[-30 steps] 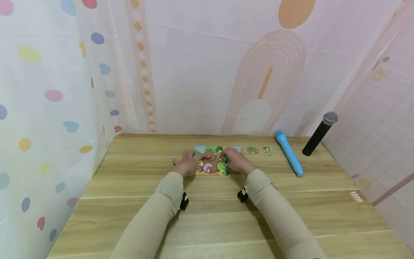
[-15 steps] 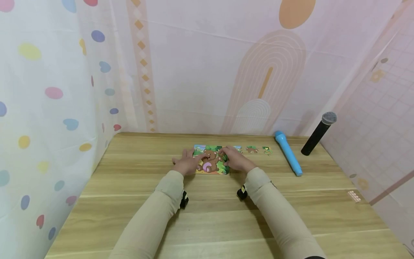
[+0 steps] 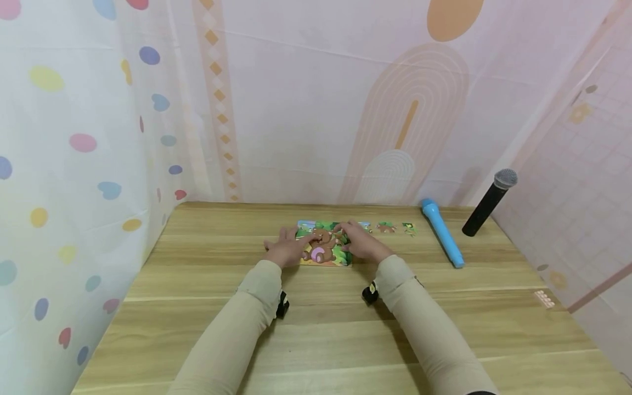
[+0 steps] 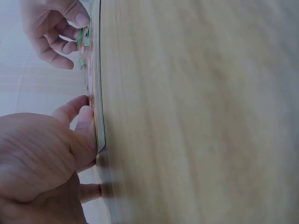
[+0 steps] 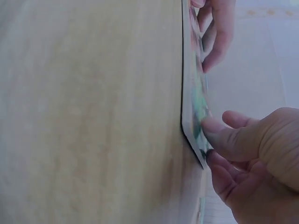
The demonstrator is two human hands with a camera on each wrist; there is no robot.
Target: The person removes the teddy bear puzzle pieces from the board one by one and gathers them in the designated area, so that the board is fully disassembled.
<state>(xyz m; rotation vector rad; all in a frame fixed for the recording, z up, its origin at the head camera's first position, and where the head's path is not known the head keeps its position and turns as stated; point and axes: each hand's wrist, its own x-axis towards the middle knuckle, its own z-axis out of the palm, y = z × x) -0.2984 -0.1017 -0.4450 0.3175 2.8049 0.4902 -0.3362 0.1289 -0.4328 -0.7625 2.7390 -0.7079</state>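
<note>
My left hand (image 3: 286, 251) lies spread on the puzzle (image 3: 323, 254); my right hand (image 3: 362, 243) pinches a piece (image 4: 87, 36) that might jam if tilted

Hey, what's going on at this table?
A person is busy with a bear puzzle. The left hand rests on its left side, while the right hand is at its right side and seems to pinch a green piece. More pieces lie loose to the right, before the blue microphone.
</note>
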